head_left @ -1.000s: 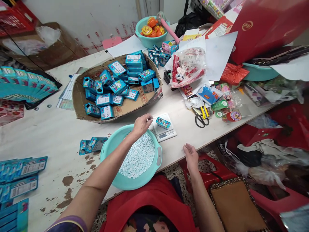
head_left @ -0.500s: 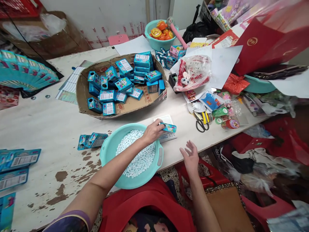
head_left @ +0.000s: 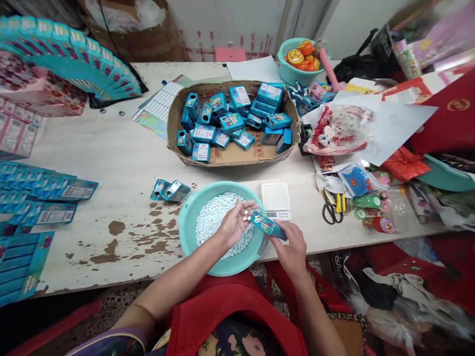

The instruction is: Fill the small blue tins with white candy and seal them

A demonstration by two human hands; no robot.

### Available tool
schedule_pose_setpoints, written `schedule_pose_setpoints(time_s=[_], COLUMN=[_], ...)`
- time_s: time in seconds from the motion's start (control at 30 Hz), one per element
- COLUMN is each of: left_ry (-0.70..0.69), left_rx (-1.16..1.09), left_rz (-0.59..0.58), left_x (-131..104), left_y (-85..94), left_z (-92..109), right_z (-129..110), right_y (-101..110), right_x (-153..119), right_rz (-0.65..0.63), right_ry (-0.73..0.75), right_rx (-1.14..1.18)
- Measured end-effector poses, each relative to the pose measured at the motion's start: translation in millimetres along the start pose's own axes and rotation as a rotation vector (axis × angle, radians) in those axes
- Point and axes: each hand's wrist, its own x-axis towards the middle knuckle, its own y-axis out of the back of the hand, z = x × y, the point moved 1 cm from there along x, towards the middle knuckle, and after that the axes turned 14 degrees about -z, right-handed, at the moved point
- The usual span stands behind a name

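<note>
My right hand point(head_left: 291, 247) grips a small blue carton point(head_left: 265, 223), tilted with its round opening toward my left hand. White pieces show in that opening. My left hand point(head_left: 235, 225) is palm up over the basin, its fingers stretched out, with a few white candies point(head_left: 245, 213) lying on them. The carton's end is close to these fingertips; whether they touch I cannot tell. Below is a turquoise basin point(head_left: 187, 237) filled with many white candies point(head_left: 213, 212). A white kitchen scale point(head_left: 275, 198) lies just beyond the carton.
A cut-down cardboard box point(head_left: 237, 160) behind the basin holds several blue cartons. Two more cartons point(head_left: 170, 190) lie left of the basin, and rows of cartons point(head_left: 48, 198) at the far left. Scissors point(head_left: 331, 212), tape rolls and bags clutter the right side.
The carton has passed from my left hand to my right, moving from above the scale to over the basin. My left hand has turned palm up with white candies. The view has swung left.
</note>
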Motion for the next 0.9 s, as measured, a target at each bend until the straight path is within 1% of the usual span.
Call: schedule_pose_setpoints(time_s=[0.07,0.13,0.2,0.23,0.27,0.33,0.4,0.43,0.47,0.5,0.53,0.57,0.6,0.63,0.67,0.73,0.8,0.83,0.87,0.9], left_ry=[-0.010,-0.008,-0.012,-0.017,-0.026,-0.077,-0.139,-0.165,-0.186,-0.200,-0.216,-0.252,-0.306,-0.375,-0.454,-0.622,-0.739,-0.766,-0.763,-0.743], left_rx=[-0.047,-0.065,-0.007,0.081,0.222,0.605,0.943,1.041,1.089,1.104,1.107,1.108,1.108,1.100,1.083,1.021,0.922,0.871,0.821,0.781], left_rz=[0.026,0.039,0.053,0.060,0.068,0.092,0.065,0.023,-0.023,-0.054,-0.048,0.008,0.110,0.243,0.401,0.763,1.095,1.206,1.265,1.285], left_x=[1,0,-3,-6,-9,-18,-30,-36,-43,-51,-60,-69,-81,-93,-107,-133,-150,-152,-150,-144], left_y=[2.7,7.8,15.8,20.6,25.4,33.3,36.4,36.2,35.7,35.5,36.8,40.4,47.1,57.3,71.4,110.0,157.6,182.0,205.2,225.8], left_z=[2,5,10,14,19,29,40,44,48,51,56,60,66,73,80,96,112,120,126,131], right_z=[0,0,1,2,3,5,1,-5,-12,-21,-32,-42,-53,-62,-70,-83,-93,-96,-99,-101], right_y=[-5,-9,-12,-13,-15,-21,-31,-37,-45,-53,-61,-70,-77,-85,-93,-112,-138,-155,-173,-192], right_x=[5,8,9,10,10,12,18,23,30,37,46,56,68,81,96,131,169,187,204,219], right_rz=[-0.012,-0.014,-0.013,-0.013,-0.008,0.024,0.034,0.008,-0.047,-0.122,-0.205,-0.283,-0.344,-0.383,-0.404,-0.443,-0.554,-0.633,-0.723,-0.817], right_ry=[-0.023,-0.055,-0.105,-0.133,-0.160,-0.203,-0.207,-0.191,-0.159,-0.111,-0.053,0.005,0.055,0.088,0.110,0.150,0.219,0.239,0.235,0.215], right_rx=[0.017,0.089,0.189,0.257,0.337,0.487,0.539,0.529,0.514,0.513,0.538,0.582,0.633,0.674,0.693,0.639,0.481,0.385,0.278,0.168])
